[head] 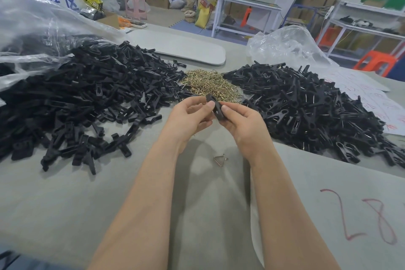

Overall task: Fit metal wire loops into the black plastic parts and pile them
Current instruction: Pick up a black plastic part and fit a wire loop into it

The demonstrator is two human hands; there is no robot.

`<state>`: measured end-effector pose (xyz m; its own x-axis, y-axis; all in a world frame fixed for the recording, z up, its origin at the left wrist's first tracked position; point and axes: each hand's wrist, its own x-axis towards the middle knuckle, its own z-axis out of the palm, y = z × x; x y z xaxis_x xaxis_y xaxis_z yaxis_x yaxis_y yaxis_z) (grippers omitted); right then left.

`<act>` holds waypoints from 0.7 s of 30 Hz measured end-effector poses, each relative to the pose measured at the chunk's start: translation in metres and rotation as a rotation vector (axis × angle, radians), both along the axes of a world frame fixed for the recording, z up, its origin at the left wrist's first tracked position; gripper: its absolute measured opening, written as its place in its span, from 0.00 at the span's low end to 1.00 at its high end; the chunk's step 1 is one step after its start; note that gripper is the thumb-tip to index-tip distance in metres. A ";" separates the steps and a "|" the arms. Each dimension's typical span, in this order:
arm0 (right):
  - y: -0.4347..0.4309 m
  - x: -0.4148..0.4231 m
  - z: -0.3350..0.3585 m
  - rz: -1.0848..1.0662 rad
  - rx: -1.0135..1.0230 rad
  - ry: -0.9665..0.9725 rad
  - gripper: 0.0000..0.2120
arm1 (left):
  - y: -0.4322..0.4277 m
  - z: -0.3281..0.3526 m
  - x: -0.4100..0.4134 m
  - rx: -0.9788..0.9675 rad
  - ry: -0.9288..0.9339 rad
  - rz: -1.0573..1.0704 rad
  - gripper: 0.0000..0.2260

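Head camera: held close together above the tabletop [87, 204], left hand [188, 117] and right hand [242, 121] both pinch one black plastic part [215, 106], thumbs on top.

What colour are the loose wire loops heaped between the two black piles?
Brassy gold; the wire loops show best in the head view.

A black plastic part [215, 108], held tilted, hovers seemingly just above the heaped brass wire loops [209, 82].

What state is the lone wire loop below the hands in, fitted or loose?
Loose: the wire loop lies by itself on the table, nothing fitted around it.
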<state>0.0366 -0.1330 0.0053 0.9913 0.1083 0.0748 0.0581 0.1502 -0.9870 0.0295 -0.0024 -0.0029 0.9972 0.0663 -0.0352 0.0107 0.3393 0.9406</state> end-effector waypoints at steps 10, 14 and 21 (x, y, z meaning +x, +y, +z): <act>0.006 0.000 0.000 -0.127 -0.249 0.006 0.09 | 0.019 0.012 0.000 -0.553 -0.009 0.097 0.02; 0.028 -0.004 -0.018 -0.056 -0.890 -0.183 0.15 | 0.032 0.011 0.001 -0.974 0.022 0.177 0.05; 0.061 -0.010 -0.037 -0.090 -1.289 -0.327 0.12 | 0.031 0.007 0.002 -0.997 0.157 0.247 0.06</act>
<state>0.0261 -0.0724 -0.0312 0.9550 0.2165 0.2028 0.2782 -0.8911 -0.3585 0.0316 0.0286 0.0040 0.9392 0.1375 -0.3146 -0.0665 0.9718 0.2263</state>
